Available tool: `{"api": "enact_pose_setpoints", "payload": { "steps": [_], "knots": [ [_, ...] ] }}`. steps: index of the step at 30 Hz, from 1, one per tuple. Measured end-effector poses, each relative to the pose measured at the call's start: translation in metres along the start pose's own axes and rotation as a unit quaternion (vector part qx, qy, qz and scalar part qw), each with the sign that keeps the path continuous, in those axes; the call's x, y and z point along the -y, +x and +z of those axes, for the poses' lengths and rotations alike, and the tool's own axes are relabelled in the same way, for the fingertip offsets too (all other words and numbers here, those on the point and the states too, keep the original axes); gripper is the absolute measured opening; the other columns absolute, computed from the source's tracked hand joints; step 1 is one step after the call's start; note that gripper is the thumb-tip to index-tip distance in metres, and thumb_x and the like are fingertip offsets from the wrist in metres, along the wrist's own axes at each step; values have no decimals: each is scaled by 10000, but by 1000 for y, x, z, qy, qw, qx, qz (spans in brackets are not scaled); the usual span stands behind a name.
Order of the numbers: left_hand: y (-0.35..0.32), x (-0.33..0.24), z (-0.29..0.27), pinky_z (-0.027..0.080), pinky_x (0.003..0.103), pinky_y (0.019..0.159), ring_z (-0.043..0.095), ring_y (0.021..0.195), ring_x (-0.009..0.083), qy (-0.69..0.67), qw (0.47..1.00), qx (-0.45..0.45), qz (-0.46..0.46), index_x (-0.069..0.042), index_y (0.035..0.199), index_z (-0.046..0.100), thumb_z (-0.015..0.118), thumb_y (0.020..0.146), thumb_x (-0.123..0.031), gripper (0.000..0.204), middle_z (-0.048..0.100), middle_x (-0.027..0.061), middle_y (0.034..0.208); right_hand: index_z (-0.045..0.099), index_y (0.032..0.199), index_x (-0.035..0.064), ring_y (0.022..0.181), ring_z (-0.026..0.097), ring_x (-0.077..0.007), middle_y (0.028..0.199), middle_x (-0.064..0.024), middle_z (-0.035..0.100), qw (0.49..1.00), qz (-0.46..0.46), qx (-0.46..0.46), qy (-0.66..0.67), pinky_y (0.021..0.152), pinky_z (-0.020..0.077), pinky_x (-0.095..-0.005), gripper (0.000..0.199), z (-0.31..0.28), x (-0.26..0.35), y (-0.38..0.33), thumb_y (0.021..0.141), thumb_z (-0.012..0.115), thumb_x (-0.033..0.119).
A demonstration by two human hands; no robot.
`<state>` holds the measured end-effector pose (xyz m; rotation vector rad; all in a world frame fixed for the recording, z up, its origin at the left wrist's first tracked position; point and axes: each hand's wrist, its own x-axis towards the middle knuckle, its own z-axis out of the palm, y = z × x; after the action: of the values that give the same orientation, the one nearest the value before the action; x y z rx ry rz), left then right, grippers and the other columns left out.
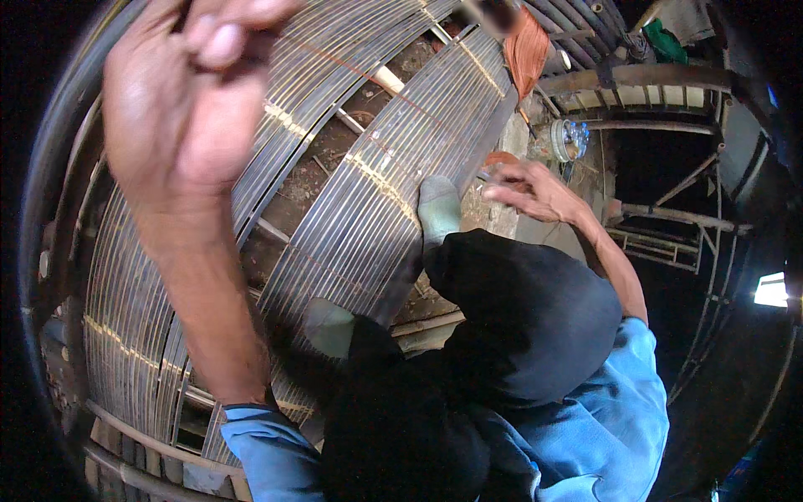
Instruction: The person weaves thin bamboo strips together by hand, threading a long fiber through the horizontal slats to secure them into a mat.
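Observation:
Raised close to the camera at the upper left is my left hand [192, 109], its fingers curled with the thumb against them. The top edge cuts off part of this hand, and whatever it pinches cannot be made out. A thin reddish strand [360, 74] runs from near it across long, narrow slats [401, 125] lashed with pale cord. My right hand [535, 191] is beside the slats' right edge, near my foot, slightly blurred. Its fingers are bent together around something small that I cannot identify. An orange-brown patch [502, 157] shows just behind them.
My socked feet [439, 209] rest on the slats. Gaps between slat panels show dirt ground [330, 155]. An orange bundle of strands [527, 54] hangs at the far end. A bucket with clear plastic pieces [569, 140] stands right. Pole framing [669, 213] rises beyond.

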<state>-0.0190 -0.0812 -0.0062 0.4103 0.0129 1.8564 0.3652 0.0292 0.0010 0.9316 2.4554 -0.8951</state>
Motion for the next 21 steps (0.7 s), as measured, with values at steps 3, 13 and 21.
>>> {"api": "enact_pose_setpoints", "payload": {
  "steps": [3,13,21],
  "knots": [
    [-11,-25,-26,371,275,658,319,563,128,56,998,29,-29,-46,835,482,408,1087,-140,279,288,-14,606,667,1021,-16,866,664,-387,916,-205,697,967,219,-52,-121,783,495,-465,503,13,-165,-109,967,620,483],
    [-77,23,-91,414,253,516,344,468,53,428,847,-243,-201,-7,1089,639,504,1068,-282,308,324,-61,567,562,1359,108,1059,634,-249,1249,-113,631,776,555,190,-233,923,496,-404,457,37,-207,-375,929,653,235],
    [-81,141,-29,521,489,708,655,772,409,671,712,174,-113,-30,1023,621,490,969,-85,152,658,231,811,619,1146,-48,857,666,-237,983,-129,680,966,243,-20,-84,818,533,-351,357,50,-159,-45,1017,578,283]
  ]
}}
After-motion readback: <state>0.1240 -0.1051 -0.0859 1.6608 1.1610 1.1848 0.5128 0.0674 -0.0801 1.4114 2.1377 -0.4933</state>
